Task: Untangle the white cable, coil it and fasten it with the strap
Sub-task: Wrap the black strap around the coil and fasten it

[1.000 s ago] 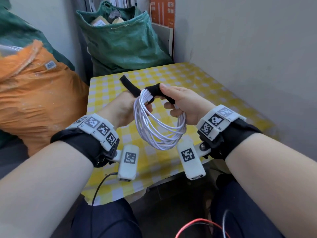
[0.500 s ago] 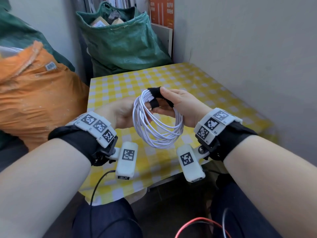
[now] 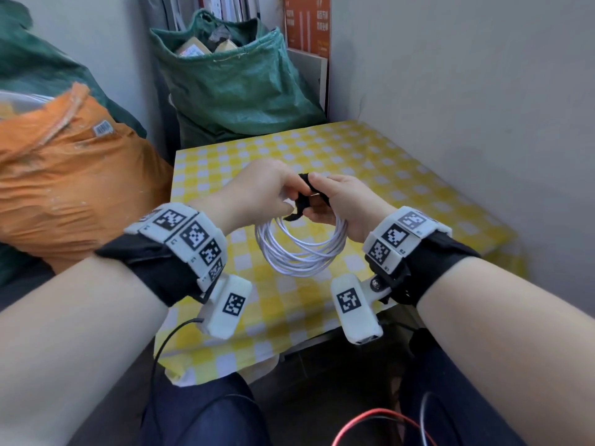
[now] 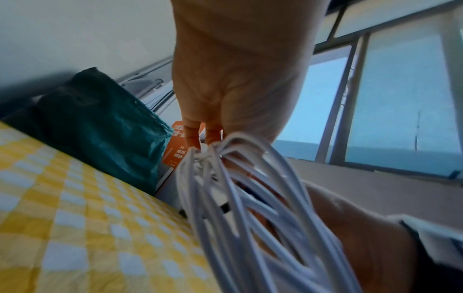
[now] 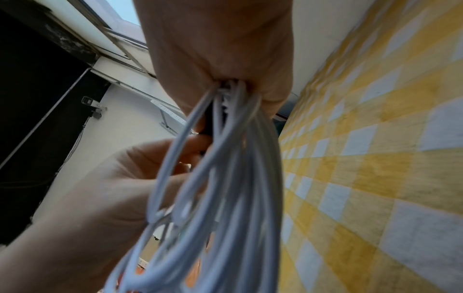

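The white cable (image 3: 301,252) hangs as a coil of several loops in the air above the yellow checked table (image 3: 370,156). A black strap (image 3: 306,194) is wrapped round the top of the coil. My right hand (image 3: 335,201) grips the coil's top, with its thumb on the strap. My left hand (image 3: 260,191) pinches the strap from the left, fingertips meeting the right thumb. In the left wrist view the loops of the cable (image 4: 250,208) fan out below the left hand (image 4: 233,79). In the right wrist view the cable (image 5: 225,168) runs out of the right hand (image 5: 220,49).
A grey wall (image 3: 467,107) borders the table on the right. A green sack (image 3: 238,78) stands behind the table and an orange sack (image 3: 70,175) to its left. Black and red wires (image 3: 370,423) lie near my knees.
The strap's free end, which stuck out up and left a second ago, is now folded down round the coil. Both hands have closed together over the coil's top, and the coil hangs lower.
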Demonstrator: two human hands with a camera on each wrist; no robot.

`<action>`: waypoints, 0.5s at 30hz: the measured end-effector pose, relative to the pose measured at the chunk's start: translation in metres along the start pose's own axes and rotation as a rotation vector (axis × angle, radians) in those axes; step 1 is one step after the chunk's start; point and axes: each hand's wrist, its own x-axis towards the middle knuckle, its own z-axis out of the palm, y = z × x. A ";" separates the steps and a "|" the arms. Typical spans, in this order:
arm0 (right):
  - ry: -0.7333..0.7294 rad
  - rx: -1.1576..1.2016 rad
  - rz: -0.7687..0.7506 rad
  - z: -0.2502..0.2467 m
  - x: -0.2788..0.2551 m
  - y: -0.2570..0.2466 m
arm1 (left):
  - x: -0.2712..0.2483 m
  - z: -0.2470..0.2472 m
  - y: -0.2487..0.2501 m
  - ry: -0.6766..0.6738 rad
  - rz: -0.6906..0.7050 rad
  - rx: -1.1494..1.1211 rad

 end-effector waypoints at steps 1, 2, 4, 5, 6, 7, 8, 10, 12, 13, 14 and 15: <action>0.002 -0.021 -0.005 0.000 -0.001 -0.001 | 0.001 0.003 -0.001 0.023 0.032 0.044; 0.004 -0.026 -0.010 0.000 -0.001 -0.002 | 0.002 0.006 -0.002 0.051 0.051 0.073; 0.009 0.014 0.000 0.001 -0.001 -0.005 | 0.000 0.008 -0.001 0.118 0.061 0.099; 0.011 0.039 0.011 0.001 -0.001 -0.006 | 0.000 0.008 -0.001 0.157 0.065 0.099; 0.011 0.056 0.023 0.001 -0.001 -0.008 | 0.000 0.008 -0.002 0.187 0.062 0.093; 0.014 0.057 0.033 0.000 -0.001 -0.008 | -0.001 0.006 -0.001 0.212 0.051 0.076; 0.022 0.044 0.037 -0.001 -0.001 -0.008 | -0.002 0.005 -0.002 0.236 0.034 0.047; 0.047 -0.023 0.020 -0.003 0.000 -0.006 | -0.003 0.003 -0.003 0.265 -0.018 -0.023; 0.084 -0.150 -0.017 -0.005 0.001 -0.005 | -0.005 -0.002 -0.004 0.280 -0.067 -0.111; 0.101 -0.234 -0.037 -0.007 0.002 -0.004 | -0.006 -0.006 -0.004 0.292 -0.082 -0.171; 0.111 -0.318 -0.053 -0.009 0.003 -0.003 | -0.006 -0.011 -0.006 0.308 -0.097 -0.225; 0.110 -0.385 -0.065 -0.012 0.003 -0.003 | -0.006 -0.017 -0.008 0.330 -0.112 -0.273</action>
